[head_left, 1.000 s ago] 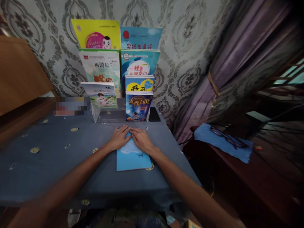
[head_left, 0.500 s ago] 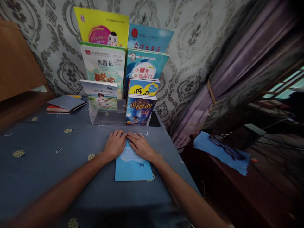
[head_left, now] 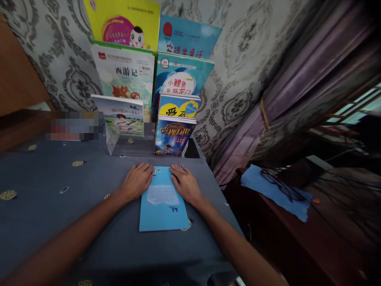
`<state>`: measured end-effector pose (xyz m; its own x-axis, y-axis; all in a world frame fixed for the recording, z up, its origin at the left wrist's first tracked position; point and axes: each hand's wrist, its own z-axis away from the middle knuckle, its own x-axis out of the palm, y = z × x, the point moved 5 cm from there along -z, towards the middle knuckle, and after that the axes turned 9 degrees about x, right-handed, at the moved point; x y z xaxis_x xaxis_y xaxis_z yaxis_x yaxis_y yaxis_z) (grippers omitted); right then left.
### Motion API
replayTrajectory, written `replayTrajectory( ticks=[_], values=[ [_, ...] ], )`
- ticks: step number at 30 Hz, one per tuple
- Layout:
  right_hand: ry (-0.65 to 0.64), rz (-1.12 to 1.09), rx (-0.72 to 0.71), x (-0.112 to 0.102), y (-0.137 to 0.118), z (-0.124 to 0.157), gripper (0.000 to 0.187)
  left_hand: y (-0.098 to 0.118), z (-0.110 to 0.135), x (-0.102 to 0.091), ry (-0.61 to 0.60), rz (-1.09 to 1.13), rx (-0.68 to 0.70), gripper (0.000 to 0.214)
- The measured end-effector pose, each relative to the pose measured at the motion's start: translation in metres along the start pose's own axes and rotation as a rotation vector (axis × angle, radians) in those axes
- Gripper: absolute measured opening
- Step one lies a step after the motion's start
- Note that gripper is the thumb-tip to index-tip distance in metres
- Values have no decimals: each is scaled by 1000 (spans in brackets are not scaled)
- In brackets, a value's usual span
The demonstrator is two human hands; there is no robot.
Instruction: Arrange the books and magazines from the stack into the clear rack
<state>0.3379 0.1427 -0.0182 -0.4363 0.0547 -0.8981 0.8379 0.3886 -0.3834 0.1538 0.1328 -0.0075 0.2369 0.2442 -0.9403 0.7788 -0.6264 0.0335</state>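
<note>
A light blue book [head_left: 165, 214] lies flat on the table, with a pale text panel and a small dark logo facing up. At its far left corner rests my left hand [head_left: 138, 180], palm down, fingers stretched forward. My right hand [head_left: 187, 183] is at the far right corner, likewise palm down, its fingers a little spread. Both hands touch or nearly touch the book's edges; neither is visibly wrapped around it. The thumbs are mostly hidden.
A clear tiered stand [head_left: 131, 147] ahead holds several upright books, including a dark blue one [head_left: 174, 137] and a white one [head_left: 120, 119]. A black phone [head_left: 192, 149] lies beside it. At right, eyeglasses [head_left: 282, 186] rest on a blue cloth [head_left: 256, 178].
My hands have moved apart, from together on the book's upper middle to its two far corners, uncovering more of the cover. The view has shifted slightly.
</note>
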Motion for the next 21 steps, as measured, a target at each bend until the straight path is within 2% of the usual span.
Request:
replayTrajectory(
  ticks=[4,8,15,21],
  values=[
    [10,-71,-17,-1,15,5,39,-11,1,4,43,52,23,29],
    [78,-121,-12,2,21,7,38,-17,4,7,92,90,50,34],
    [136,-189,-1,9,27,9,36,-11,9,8,91,57,106,35],
    [121,-212,7,10,30,7,36,-8,9,6,84,28,107,34]
  ],
)
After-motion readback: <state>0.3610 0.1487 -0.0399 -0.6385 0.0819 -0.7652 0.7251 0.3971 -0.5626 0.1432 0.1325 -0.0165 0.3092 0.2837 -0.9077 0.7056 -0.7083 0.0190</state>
